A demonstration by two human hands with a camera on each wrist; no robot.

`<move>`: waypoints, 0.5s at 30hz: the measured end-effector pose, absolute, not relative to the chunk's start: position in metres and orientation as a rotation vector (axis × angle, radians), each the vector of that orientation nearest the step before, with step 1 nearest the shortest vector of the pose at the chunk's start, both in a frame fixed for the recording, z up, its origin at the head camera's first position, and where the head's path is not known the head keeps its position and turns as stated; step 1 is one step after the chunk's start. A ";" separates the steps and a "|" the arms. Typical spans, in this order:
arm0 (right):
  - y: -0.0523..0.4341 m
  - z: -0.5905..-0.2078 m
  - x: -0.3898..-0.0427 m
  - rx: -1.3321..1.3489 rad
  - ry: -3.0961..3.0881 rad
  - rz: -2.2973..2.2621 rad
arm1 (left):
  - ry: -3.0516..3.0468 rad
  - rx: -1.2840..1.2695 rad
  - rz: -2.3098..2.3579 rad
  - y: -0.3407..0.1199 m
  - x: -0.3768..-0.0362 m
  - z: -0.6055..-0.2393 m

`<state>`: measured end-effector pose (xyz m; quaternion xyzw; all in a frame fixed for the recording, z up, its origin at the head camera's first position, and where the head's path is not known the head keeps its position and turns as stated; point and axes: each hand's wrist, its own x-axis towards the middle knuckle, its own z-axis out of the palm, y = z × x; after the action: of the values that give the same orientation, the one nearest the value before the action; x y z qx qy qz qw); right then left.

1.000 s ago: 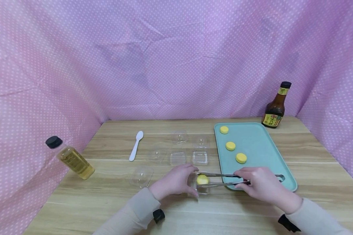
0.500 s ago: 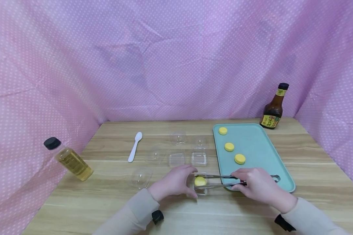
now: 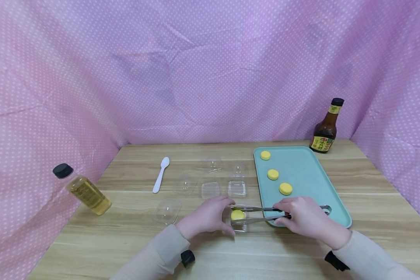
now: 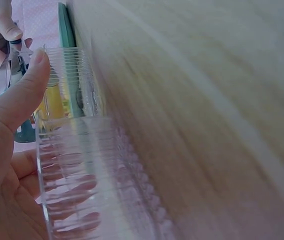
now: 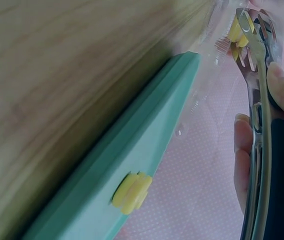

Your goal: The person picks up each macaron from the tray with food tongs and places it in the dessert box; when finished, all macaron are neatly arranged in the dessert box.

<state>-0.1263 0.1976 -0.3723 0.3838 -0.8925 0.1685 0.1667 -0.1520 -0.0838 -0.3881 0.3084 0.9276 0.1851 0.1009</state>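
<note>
Pink dotted cloth behind wooden table [image 3: 301, 249]. Left hand [image 3: 206, 217] low middle of frame, fingers curled round clear plastic box [image 3: 238, 225]. Right hand [image 3: 302, 217] pinches metal tongs [image 3: 262, 214]. Tongs squeeze yellow cake [image 3: 237, 214] over box. Green tray [image 3: 311, 175] right of middle, three more cakes on it. Oil bottle [image 3: 84, 190] far left.

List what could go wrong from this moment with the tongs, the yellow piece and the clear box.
1. The yellow piece sits only between the tips of the tongs, so it may slip and land beside the clear box.
2. The box looks light and thin; only the left hand steadies it, so a nudge from the tongs might shift or tip it.
3. The right hand works over the near corner of the teal tray; it could bump the tray and jostle the three pieces on it.
</note>
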 end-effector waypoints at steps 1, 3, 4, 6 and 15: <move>0.197 -0.372 -0.126 1.096 -2.544 0.481 | 2.742 0.915 0.545 -0.084 -0.152 -0.388; 0.197 -0.372 -0.127 1.100 -2.553 0.485 | 2.747 0.925 0.537 -0.084 -0.152 -0.388; 0.197 -0.372 -0.127 1.099 -2.554 0.483 | 2.749 0.929 0.534 -0.084 -0.152 -0.389; 0.197 -0.373 -0.127 1.102 -2.552 0.487 | 2.752 0.933 0.528 -0.084 -0.152 -0.389; 0.200 -0.371 -0.128 1.115 -2.563 0.530 | 2.764 0.933 0.483 -0.083 -0.152 -0.391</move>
<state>-0.1277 0.2001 -0.3711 0.3877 -0.8910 0.1844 0.1479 -0.1524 -0.0834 -0.3912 0.3142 0.9308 0.1626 0.0920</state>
